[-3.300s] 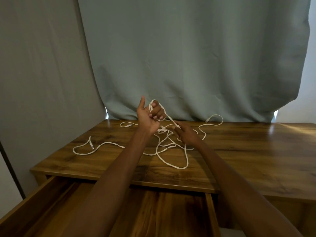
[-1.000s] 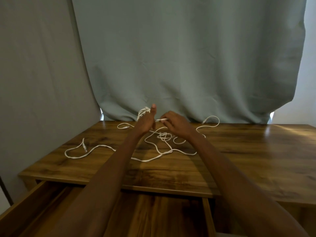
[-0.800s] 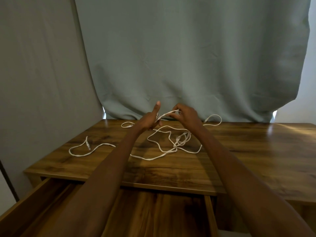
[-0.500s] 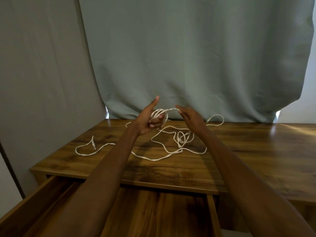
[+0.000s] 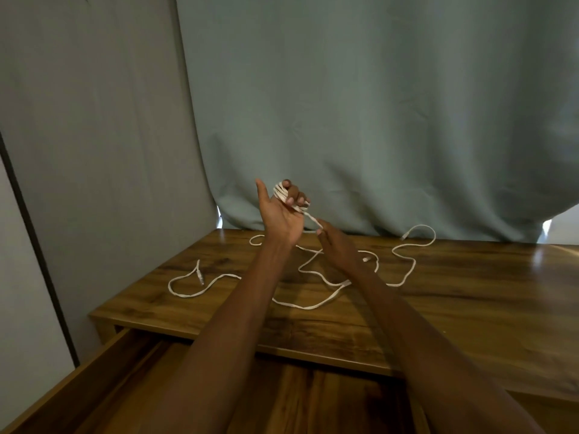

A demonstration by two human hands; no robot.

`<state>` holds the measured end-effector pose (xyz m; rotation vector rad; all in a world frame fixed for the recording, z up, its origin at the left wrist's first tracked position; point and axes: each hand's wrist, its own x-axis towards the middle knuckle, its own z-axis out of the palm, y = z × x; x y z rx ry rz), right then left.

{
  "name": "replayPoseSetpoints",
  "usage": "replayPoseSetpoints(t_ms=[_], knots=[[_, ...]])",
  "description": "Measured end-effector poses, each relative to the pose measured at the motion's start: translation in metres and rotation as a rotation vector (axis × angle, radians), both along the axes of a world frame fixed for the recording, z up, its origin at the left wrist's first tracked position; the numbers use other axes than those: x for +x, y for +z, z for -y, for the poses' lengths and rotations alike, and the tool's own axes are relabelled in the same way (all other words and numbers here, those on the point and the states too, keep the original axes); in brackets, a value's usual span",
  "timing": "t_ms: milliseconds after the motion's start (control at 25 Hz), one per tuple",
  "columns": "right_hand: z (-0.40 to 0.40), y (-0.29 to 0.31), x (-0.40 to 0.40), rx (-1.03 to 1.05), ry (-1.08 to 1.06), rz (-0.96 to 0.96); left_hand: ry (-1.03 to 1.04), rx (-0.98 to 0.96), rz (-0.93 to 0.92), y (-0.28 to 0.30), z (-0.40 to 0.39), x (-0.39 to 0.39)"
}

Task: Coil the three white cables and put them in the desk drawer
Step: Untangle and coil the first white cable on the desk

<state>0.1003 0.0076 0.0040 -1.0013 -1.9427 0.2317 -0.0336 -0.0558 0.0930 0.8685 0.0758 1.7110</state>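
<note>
My left hand (image 5: pixel 282 214) is raised above the desk, thumb up, with several turns of a white cable coil (image 5: pixel 285 197) wound round its curled fingers. A short strand runs from the coil down to my right hand (image 5: pixel 336 245), which pinches it at the fingertips just below and to the right. Loose white cables (image 5: pixel 313 303) lie tangled on the wooden desk (image 5: pixel 470 292), one end trailing left (image 5: pixel 188 285), another looping to the far right (image 5: pixel 419 238). The open desk drawer (image 5: pixel 103 364) is below, its inside partly hidden by my forearms.
A grey-green curtain (image 5: pixel 360 120) hangs right behind the desk's back edge. A grey wall panel (image 5: pixel 94 151) stands at the left. The desk's right half shows bare wood.
My left hand has turned palm up with more cable turns round its fingers. My right hand has dropped from level with it to below it, drawing the strand down. The tangle on the desk has thinned.
</note>
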Motion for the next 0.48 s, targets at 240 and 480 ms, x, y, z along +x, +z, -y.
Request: replayPoseSetpoints(t_ms=[240, 480], knots=[[0.015, 0.011, -0.012, 0.168, 0.113, 0.213, 0.536, -0.232, -0.289, 0.005, -0.029, -0.026], [0.014, 0.024, -0.004, 0.186, -0.037, 0.198, 1.072, -0.053, -1.076, -0.036, -0.042, -0.030]])
